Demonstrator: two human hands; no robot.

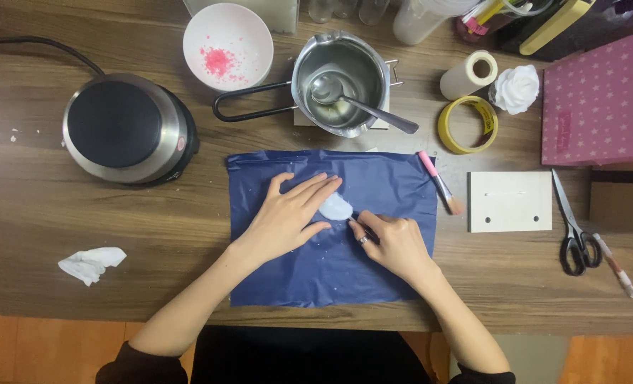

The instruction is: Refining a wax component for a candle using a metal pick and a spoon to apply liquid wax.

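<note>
1. Nearest to us, our two bare forearms reach up from the bottom edge over a wooden table (39, 206).
2. We see our left hand (288, 217) lying flat, fingers spread and extended, on a dark blue plastic sheet (330, 270); its fingertips press on the left part of a small flat white piece (335, 207) that rests on the sheet near its middle.
3. We see our right hand (394, 242) loosely curled, thumb and forefinger pinched together at the lower right edge of the white piece; whether they grip a small tool we cannot tell.
4. Above the sheet stands a steel pouring pot with a long wire handle (341, 82), a metal spoon (359, 99) lying inside it.
5. Left of the pot we find a white bowl with pink granules (227, 46), and further left a round black-topped electric hotplate (124, 128).
6. Just beside the sheet's upper right corner lies a pink-handled brush (441, 183).
7. Further right lie a pale wooden block (510, 201), black-handled scissors (572, 227), and a yellow tape roll (468, 124).
8. A crumpled white tissue (90, 263) sits at lower left.
</note>
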